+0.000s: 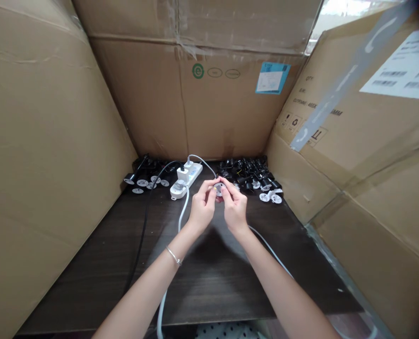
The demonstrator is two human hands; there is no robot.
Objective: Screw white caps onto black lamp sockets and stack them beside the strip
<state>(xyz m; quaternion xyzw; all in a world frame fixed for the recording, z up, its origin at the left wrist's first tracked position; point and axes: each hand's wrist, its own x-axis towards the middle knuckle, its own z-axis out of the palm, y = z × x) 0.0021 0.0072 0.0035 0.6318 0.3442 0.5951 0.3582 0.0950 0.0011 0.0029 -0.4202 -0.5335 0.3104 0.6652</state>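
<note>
Both hands meet over the middle of the dark wooden table [213, 282]. My left hand [201, 206] and my right hand [235, 205] pinch a small round white part [219, 189] between their fingertips, fingers closed on it. A thin white cable [198, 159] runs from the part back to a plug in the white power strip [185, 181] just behind my left hand. A thin bracelet sits on my left wrist.
A pile of small black and white parts [252, 178] lies at the back right, another group [145, 178] at the back left. A thick white cord [181, 216] and a black cord [144, 226] run toward me. Cardboard boxes [209, 94] wall in the table on three sides.
</note>
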